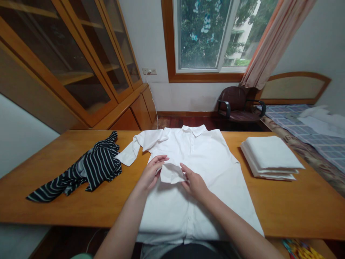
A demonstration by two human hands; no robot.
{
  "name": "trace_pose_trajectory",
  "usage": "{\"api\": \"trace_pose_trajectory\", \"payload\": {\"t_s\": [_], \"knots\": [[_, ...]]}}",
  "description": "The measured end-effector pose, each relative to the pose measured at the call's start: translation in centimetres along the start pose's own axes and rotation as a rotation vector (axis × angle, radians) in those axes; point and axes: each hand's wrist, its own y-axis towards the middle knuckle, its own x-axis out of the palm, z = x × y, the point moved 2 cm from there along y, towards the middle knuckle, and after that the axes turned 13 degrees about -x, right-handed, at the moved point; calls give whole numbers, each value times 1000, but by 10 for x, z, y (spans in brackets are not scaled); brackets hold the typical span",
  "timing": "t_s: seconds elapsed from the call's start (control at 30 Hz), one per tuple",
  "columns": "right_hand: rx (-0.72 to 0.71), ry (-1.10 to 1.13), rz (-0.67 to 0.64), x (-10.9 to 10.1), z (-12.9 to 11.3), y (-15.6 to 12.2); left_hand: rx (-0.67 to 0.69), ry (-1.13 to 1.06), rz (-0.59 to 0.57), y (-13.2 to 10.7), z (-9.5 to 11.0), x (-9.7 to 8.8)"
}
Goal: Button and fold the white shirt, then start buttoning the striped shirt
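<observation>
A white button-up shirt (215, 180) lies spread front up on the wooden table, its collar at the far side. One sleeve reaches out to the left; the other is folded in across the front. Over the middle of the shirt, my left hand (153, 172) grips the left edge of a shirt cuff (171, 174). The opposite edge of that cuff is between the fingers and thumb of my right hand (196, 182). The cuff is raised slightly and its opening faces me. Parts of both thumbs are hidden by the cloth.
A crumpled black-and-white striped garment (99, 165) touches the sleeve on the left. Folded white cloths (272, 154) are stacked at right on the table (283, 205). Beyond stand a glass-door cabinet (105, 79), an office chair (235, 102) and a bed (309, 126).
</observation>
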Motion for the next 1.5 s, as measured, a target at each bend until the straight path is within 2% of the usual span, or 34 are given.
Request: {"api": "trace_pose_trajectory", "payload": {"t_s": [0.13,0.23,0.37,0.5,0.6,0.67,0.83,0.93,1.07,1.17,1.33,1.5], "knots": [[225,208,99,-7,9,5,13,-173,10,5,-3,-4],[333,332,175,-9,17,9,7,-228,50,10,-7,-10],[391,431,180,-7,21,8,83,-6,97,12,-9,-16],[350,463,93,-8,14,5,102,235,-23,9,-11,-12],[345,496,35,-10,10,5,85,234,-83,9,-14,-8],[392,558,110,-11,10,6,81,175,-84,10,-17,-7],[503,712,445,-10,17,15,72,93,-106,9,-21,-4],[510,775,504,-10,20,22,60,67,-104,8,-22,-5],[486,771,489,-7,18,26,100,52,-33,6,-16,-12],[426,718,428,-7,13,25,77,187,-24,3,-5,-17],[255,574,245,-11,2,25,72,613,-122,-6,21,-18],[239,592,130,-6,-2,23,29,787,-221,-13,33,-16]]}}
